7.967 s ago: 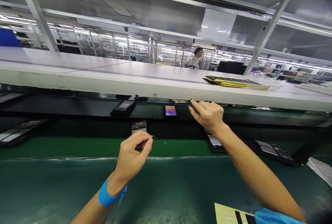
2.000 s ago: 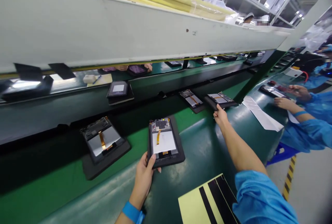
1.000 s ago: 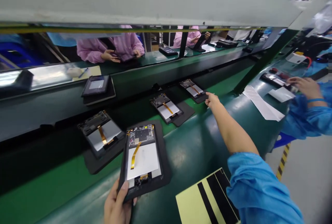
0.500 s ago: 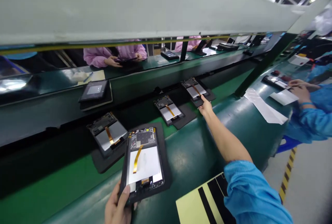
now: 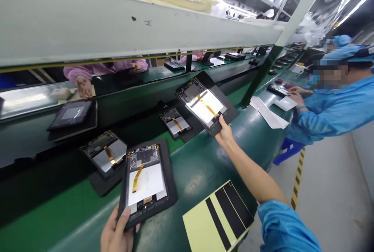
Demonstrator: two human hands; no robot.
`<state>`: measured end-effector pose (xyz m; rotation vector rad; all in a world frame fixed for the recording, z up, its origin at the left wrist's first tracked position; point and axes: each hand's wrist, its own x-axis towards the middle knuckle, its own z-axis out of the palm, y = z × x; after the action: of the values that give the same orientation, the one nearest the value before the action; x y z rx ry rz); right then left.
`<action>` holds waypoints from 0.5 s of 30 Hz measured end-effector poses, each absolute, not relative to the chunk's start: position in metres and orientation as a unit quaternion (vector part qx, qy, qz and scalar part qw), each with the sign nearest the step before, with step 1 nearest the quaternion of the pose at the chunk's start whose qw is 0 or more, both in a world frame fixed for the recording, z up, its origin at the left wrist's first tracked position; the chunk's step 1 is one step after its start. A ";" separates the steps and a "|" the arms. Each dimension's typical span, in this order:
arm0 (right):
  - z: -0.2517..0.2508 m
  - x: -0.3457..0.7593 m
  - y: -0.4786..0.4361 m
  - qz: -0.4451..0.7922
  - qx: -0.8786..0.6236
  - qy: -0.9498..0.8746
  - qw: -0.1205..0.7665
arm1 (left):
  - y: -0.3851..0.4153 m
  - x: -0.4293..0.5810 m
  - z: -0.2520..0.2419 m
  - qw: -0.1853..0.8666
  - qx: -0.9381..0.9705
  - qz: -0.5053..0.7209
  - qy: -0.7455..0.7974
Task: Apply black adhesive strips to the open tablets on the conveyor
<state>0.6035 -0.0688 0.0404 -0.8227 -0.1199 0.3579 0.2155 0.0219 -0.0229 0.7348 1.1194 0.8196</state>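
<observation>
My left hand (image 5: 116, 231) grips the near corner of an opened tablet in a black tray (image 5: 145, 180), which lies low over the green bench edge with its white battery and orange ribbon cable facing up. My right hand (image 5: 224, 134) is stretched forward and holds a second opened tablet in its black tray (image 5: 206, 103) by the near edge, lifted and tilted above the conveyor. Two more opened tablets (image 5: 103, 154) (image 5: 174, 122) lie on black pads on the green conveyor belt (image 5: 58, 201) between my hands.
A yellow sheet with black strips (image 5: 217, 216) lies at the bench edge by my right arm. A tablet with a dark screen (image 5: 71, 113) sits on the raised rail. A co-worker in blue (image 5: 333, 104) works to the right; hands in pink sleeves (image 5: 84, 86) show across the line.
My right hand has picked up the far tablet tray and lifted it off the belt toward me. My left hand keeps its hold on the near tablet tray.
</observation>
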 end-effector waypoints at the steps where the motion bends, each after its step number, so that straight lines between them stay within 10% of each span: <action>1: 0.042 0.598 -0.073 0.173 -0.396 -0.063 0.900 | 0.023 0.216 -0.024 0.708 0.337 0.368 0.500; 15: -0.004 0.574 -0.261 0.136 -0.575 0.113 0.799 | 0.011 0.228 -0.029 0.715 0.394 0.410 0.408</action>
<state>0.5743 -0.2609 -0.0044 -1.2340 0.2424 0.2913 0.2279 0.0114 -0.0295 0.8727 0.9027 0.9074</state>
